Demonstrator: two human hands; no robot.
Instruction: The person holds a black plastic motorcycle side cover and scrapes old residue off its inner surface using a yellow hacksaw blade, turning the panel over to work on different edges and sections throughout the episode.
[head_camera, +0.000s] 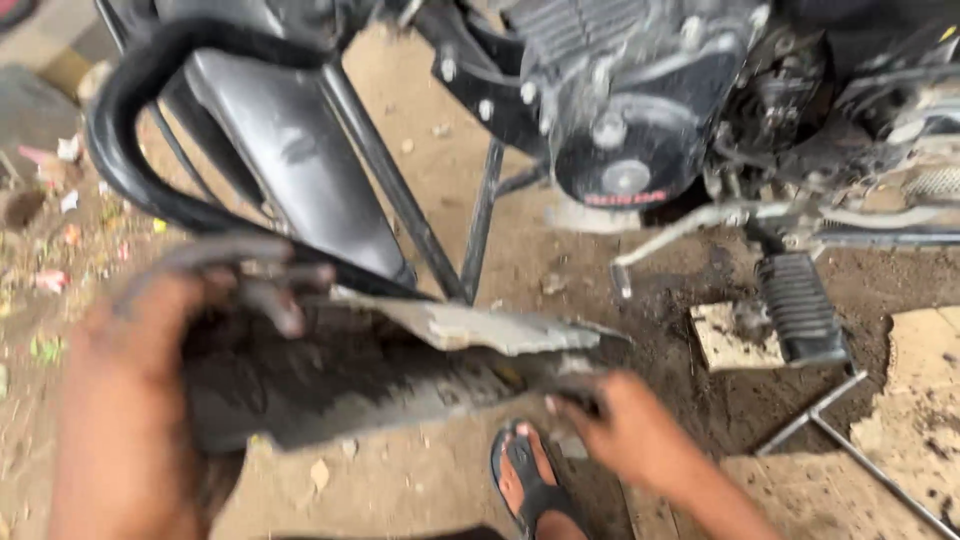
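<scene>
While the view is blurred by motion, a dirty grey panel (400, 370), long and bent with a ragged pale upper edge, can be made out low in the picture, held between two hands above the dirt floor (420, 470). The left hand (190, 330) is seen nearest, large and grimy, with its fingers curled over the panel's upper left edge and closed on it. The right hand (615, 425) is clamped on the panel's narrow right end, the fingers pressed together around it. Just below the panel, between the two forearms, a foot in a black sandal (530, 485) is planted on the floor.

Farther off, to the right, a ribbed black footpeg (800, 310) is seen hanging over a pale broken slab (730, 340), and thin metal rods (850, 440) are laid on the ground beside it. Behind the panel, black frame tubes (400, 190) and a curved black crash guard (130, 150) are seen rising from the floor. At the top, the motorcycle engine (630, 110) is mounted, with its round dark side cover facing the camera. Litter is scattered along the far left edge.
</scene>
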